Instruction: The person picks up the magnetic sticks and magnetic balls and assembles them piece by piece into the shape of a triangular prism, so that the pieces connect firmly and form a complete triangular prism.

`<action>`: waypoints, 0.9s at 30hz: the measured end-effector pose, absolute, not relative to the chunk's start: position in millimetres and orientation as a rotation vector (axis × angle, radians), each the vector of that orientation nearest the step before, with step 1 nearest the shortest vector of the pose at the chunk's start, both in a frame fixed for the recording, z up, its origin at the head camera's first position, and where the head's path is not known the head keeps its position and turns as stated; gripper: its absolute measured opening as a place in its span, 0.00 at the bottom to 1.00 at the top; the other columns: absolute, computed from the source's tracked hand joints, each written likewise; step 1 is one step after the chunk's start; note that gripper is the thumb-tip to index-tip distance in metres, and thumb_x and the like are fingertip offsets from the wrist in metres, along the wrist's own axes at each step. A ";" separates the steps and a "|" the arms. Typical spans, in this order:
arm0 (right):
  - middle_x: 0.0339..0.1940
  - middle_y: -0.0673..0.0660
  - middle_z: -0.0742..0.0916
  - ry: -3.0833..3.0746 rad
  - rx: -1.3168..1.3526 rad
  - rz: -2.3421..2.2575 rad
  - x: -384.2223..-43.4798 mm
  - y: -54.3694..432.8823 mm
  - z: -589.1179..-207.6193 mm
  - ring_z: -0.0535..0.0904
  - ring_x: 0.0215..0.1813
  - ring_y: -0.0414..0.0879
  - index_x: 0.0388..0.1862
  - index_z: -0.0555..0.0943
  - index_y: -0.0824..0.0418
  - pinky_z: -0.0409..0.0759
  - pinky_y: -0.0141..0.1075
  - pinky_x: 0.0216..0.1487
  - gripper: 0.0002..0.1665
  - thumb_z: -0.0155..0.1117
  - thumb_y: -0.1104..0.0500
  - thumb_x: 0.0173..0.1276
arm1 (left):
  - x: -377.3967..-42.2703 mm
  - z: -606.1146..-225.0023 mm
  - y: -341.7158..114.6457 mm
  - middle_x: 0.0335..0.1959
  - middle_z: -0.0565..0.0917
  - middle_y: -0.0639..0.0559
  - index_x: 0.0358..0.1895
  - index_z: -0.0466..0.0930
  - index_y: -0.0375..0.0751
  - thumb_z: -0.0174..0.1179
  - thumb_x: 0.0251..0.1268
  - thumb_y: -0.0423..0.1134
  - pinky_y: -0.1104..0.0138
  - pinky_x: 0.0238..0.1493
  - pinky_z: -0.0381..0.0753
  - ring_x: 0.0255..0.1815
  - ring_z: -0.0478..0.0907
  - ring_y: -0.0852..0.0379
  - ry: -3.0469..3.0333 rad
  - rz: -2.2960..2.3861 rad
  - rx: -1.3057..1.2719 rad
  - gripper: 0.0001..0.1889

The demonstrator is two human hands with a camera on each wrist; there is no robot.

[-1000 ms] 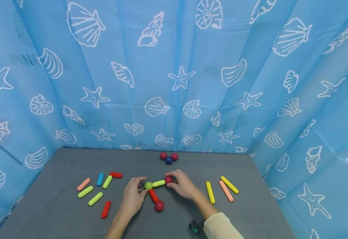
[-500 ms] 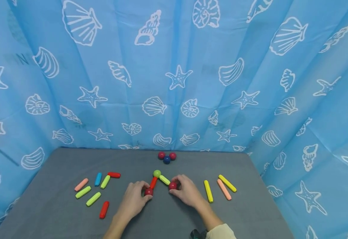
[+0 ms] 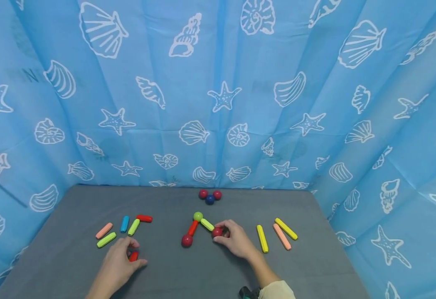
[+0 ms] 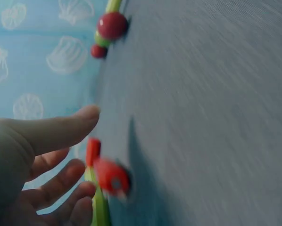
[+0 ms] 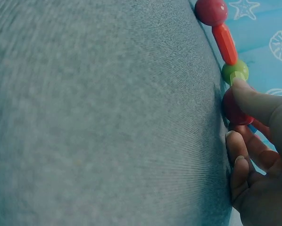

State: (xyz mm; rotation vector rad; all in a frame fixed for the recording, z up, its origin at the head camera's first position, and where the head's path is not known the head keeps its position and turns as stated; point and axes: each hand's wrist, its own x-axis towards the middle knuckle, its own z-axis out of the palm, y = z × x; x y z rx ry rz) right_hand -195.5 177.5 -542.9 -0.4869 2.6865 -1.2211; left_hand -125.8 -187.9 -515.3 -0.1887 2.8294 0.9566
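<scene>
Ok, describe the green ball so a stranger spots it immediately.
On the gray table, find the V-shaped build that the right hand grips. The green ball sits at its far corner, between a red stick and a yellow-green stick; no other ball is green.

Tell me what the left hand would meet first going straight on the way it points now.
Probably the nearer red stick, framed by the spread left hand in the head view; how much depth separates them is unclear.
</scene>
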 end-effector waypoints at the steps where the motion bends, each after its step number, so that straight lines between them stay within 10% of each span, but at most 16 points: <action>1: 0.45 0.52 0.82 2.687 -0.484 -1.226 -195.5 178.5 -543.4 0.74 0.35 0.37 0.58 0.82 0.55 0.73 0.28 0.37 0.23 0.73 0.51 0.67 | -123.8 -518.0 -192.4 0.44 0.80 0.47 0.46 0.78 0.41 0.83 0.42 0.49 0.60 0.38 0.77 0.38 0.75 0.55 2.808 0.965 -0.203 0.30; 14: 0.44 0.53 0.81 2.635 -0.415 -1.266 -192.8 184.1 -547.4 0.74 0.34 0.39 0.59 0.82 0.54 0.73 0.29 0.35 0.23 0.74 0.51 0.66 | -130.7 -523.8 -172.4 0.35 0.84 0.54 0.45 0.83 0.41 0.74 0.57 0.35 0.65 0.32 0.74 0.31 0.75 0.59 2.800 0.964 -0.172 0.13; 27: 0.44 0.54 0.82 2.598 -0.386 -1.318 -194.2 180.2 -546.0 0.74 0.33 0.40 0.58 0.82 0.56 0.73 0.29 0.32 0.23 0.74 0.51 0.67 | -183.5 -517.7 -54.3 0.39 0.86 0.61 0.41 0.89 0.58 0.77 0.56 0.42 0.49 0.55 0.70 0.55 0.70 0.51 2.980 1.056 0.314 0.10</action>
